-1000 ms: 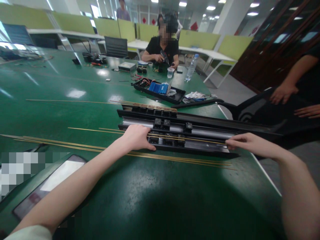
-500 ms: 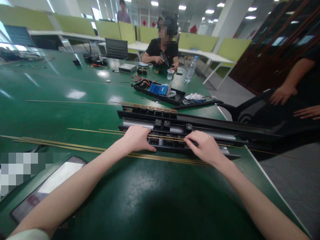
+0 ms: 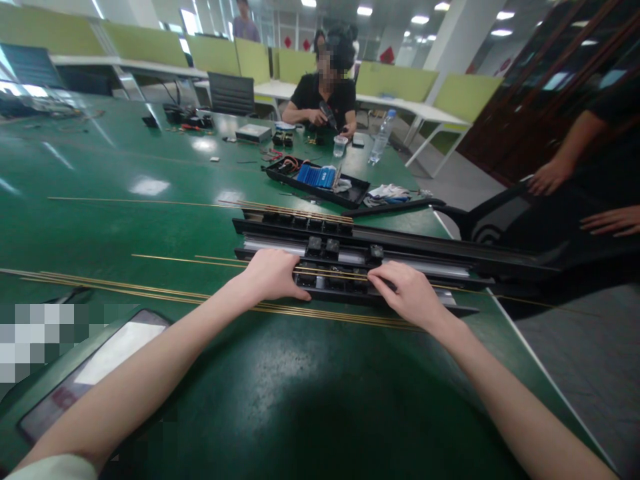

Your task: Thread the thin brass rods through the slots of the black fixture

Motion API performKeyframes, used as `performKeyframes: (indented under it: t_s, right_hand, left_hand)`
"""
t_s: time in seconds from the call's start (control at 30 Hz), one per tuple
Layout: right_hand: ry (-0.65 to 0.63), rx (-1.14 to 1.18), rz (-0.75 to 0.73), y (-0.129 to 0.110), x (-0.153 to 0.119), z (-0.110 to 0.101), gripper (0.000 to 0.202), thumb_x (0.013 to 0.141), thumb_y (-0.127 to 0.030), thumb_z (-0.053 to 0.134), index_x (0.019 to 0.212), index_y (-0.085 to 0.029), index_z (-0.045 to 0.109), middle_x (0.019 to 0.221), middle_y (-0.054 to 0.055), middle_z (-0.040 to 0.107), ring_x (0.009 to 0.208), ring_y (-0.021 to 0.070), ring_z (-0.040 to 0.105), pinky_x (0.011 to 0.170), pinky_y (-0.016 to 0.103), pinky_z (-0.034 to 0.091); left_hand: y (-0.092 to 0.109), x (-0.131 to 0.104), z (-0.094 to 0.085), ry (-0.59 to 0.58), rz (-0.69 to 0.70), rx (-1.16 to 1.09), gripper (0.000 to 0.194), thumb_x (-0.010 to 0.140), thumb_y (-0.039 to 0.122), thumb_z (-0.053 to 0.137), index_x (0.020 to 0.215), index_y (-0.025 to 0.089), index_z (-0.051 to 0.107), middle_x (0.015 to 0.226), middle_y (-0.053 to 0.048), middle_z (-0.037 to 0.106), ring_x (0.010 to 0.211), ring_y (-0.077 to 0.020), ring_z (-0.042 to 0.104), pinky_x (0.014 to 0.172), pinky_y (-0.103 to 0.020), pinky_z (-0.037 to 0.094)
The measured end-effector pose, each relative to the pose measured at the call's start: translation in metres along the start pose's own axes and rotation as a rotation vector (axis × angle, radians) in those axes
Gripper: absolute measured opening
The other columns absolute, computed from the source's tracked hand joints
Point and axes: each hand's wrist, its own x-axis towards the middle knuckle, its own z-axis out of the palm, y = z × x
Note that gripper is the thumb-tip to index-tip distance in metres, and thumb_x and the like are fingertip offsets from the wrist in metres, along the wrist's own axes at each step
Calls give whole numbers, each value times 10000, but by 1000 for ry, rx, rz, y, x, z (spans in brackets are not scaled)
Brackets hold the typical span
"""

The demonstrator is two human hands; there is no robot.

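My left hand is wrapped over the left end of the nearest black rail, thumb at its near side. Thin brass rods run along this rail, over small black blocks set in it. My right hand pinches a rod between thumb and fingertips near the rail's right part. Behind lie more black rails with silver strips and black blocks. Several loose brass rods lie on the green table in front of the rail, passing beneath my left forearm.
A dark phone-like slab lies at the near left. Beyond the rails are a black tray with a blue pack, a bottle and a cup. A person sits opposite with a tool; another's hands are at the right.
My hands keep the same grip on the rail and rod. The whole view has shifted slightly. At the right, the other person's upper hand has moved a little left and up.
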Motion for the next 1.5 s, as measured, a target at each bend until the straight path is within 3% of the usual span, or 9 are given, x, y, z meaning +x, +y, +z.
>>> performKeyframes:
  t_s: [1.5]
  right_hand:
    - [-21, 67, 16, 6, -3, -1, 252, 999, -303, 471, 963, -212, 703, 970, 65, 750, 882, 235, 674, 800, 377, 513]
  left_hand:
    - [0, 0, 0, 6, 12, 4, 732, 610, 818, 615, 962, 181, 694, 972, -142, 752, 911, -345, 700, 754, -400, 507]
